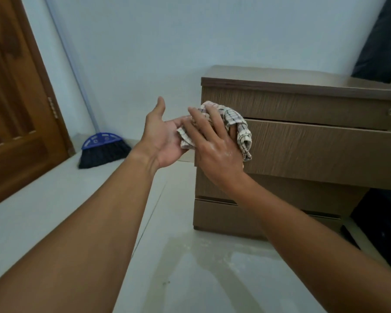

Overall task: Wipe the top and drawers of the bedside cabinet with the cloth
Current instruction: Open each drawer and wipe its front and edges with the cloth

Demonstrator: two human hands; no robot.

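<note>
left hand [161, 141] open, palm up, fingers spread under the cloth's tail. right hand [215, 143] laid flat, bunching the checked cloth [237, 125] at the left edge of the bedside cabinet [314, 143], by its middle drawer [325, 152]. looks like regathering; next, press and sweep right.

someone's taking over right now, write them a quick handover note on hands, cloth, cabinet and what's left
Left hand: open, palm up, fingertips touching the cloth's loose end.
Right hand: fingers spread over the bunched checked cloth, in front of the cabinet's left front edge.
Cabinet: the second drawer juts out slightly, the others look closed; the top looks bare where it shows.
Done: cannot tell which surfaces have been wiped.
Left: likely gather the cloth, then wipe the top and each drawer front.
Nearby: broom on the floor by the door.
</note>
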